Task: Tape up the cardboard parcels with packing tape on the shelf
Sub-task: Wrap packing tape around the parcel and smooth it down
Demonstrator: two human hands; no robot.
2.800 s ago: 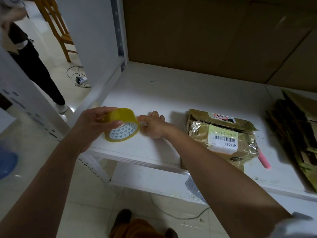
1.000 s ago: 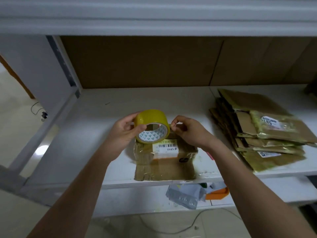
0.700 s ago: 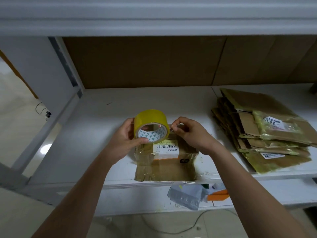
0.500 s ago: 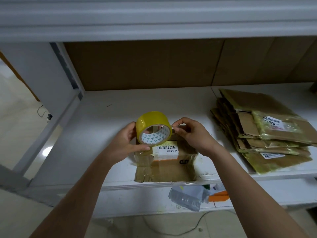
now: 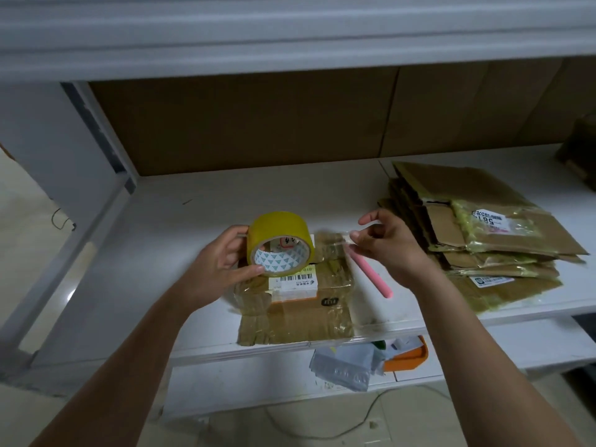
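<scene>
A flat cardboard parcel (image 5: 296, 304) with a white barcode label lies at the front edge of the white shelf (image 5: 154, 253). My left hand (image 5: 222, 262) holds a yellow roll of packing tape (image 5: 280, 242) just above the parcel's left end. My right hand (image 5: 387, 243) pinches the free end of the tape between thumb and fingers. A clear strip (image 5: 329, 241) stretches from the roll to that hand, above the parcel's far edge.
A pink pen-like stick (image 5: 371, 272) lies on the shelf right of the parcel. A stack of taped flat cardboard parcels (image 5: 477, 233) fills the shelf's right side. Grey bags and an orange object (image 5: 406, 353) sit on the lower shelf. Brown cardboard lines the back.
My right hand has moved right, away from the roll, drawing out a strip of tape. The pink stick is now uncovered. My left hand still holds the roll.
</scene>
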